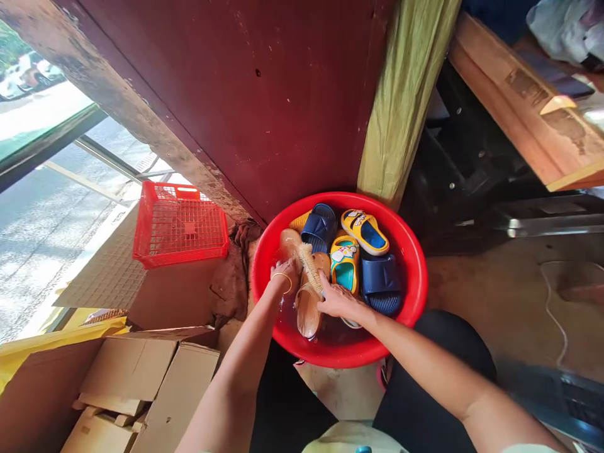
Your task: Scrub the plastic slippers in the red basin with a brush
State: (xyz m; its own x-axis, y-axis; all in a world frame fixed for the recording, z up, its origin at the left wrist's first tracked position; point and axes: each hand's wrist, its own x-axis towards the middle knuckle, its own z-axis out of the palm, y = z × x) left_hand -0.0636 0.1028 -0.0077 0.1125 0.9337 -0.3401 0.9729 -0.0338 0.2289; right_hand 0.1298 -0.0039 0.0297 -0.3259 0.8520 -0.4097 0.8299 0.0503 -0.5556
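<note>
A red basin [417,270] sits low before the person, between the knees, with water and several slippers in it. The scrubbing brush [309,265] is inside it, left of centre, its pale bristles over the brown slippers [309,313]. The right hand [337,299] has its fingers closed on the brush near its lower end. The left hand [285,272] (a thin bangle circles its wrist) reaches in at the basin's left side, by the brown slippers; whether it grips one cannot be told, as its fingers are partly hidden. A teal-and-yellow slipper [345,261] lies just right of the brush, between two navy slippers [381,280], with a yellow-and-blue slipper [365,231] towards the far rim. Left of the basin stand a red crate [186,229] and a cardboard box [127,368].
</note>
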